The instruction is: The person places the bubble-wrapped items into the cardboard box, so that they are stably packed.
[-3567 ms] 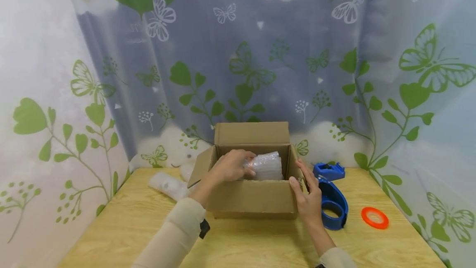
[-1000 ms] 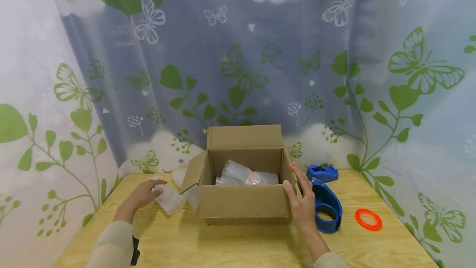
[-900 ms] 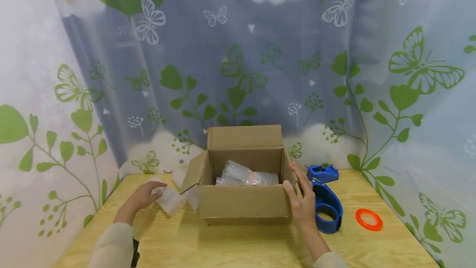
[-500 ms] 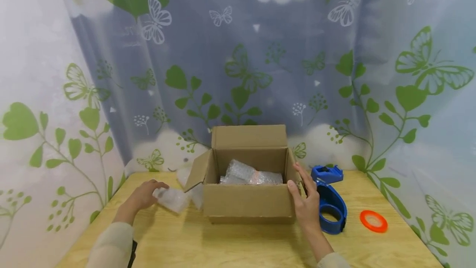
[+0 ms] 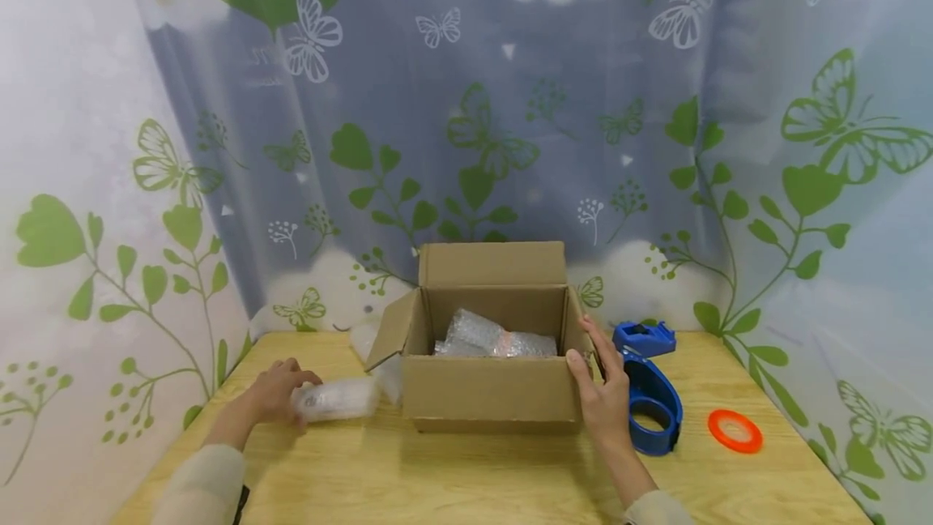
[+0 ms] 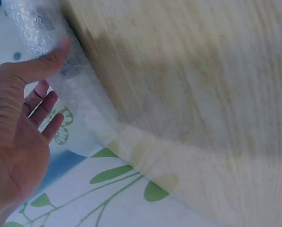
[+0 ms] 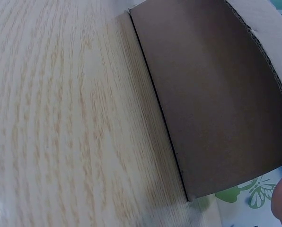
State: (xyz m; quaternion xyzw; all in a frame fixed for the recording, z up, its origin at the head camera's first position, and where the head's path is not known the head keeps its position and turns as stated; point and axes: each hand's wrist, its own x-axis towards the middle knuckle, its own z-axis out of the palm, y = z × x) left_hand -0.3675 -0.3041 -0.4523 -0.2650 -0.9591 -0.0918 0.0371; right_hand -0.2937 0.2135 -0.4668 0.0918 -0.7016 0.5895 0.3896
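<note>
My left hand (image 5: pixel 273 395) grips one end of a clear bubble-wrapped roll (image 5: pixel 338 399) at the table's left, its far end blurred by motion. In the left wrist view the thumb (image 6: pixel 56 56) presses on the bubble wrap (image 6: pixel 86 92), while the other fingers lie partly behind it. My right hand (image 5: pixel 607 403) holds the cardboard box (image 5: pixel 488 387) by its right side, thumb at the front corner and fingers along the side flap. Inside the box lie bubble-wrapped bundles (image 5: pixel 474 330), one banded with orange-pink tape; their lower parts are hidden by the front wall.
More clear wrap (image 5: pixel 391 379) lies beside the box, partly behind its left flap (image 5: pixel 391 329). Right of the box stand a blue tape dispenser (image 5: pixel 659 383) and a smaller blue dispenser (image 5: pixel 645 337). An orange tape roll (image 5: pixel 734 431) lies on the wooden table (image 5: pixel 794 476).
My left hand has left the box's inside, reached to the left, and taken hold of the bubble-wrapped roll, which has swung more level. The right hand has stayed on the box.
</note>
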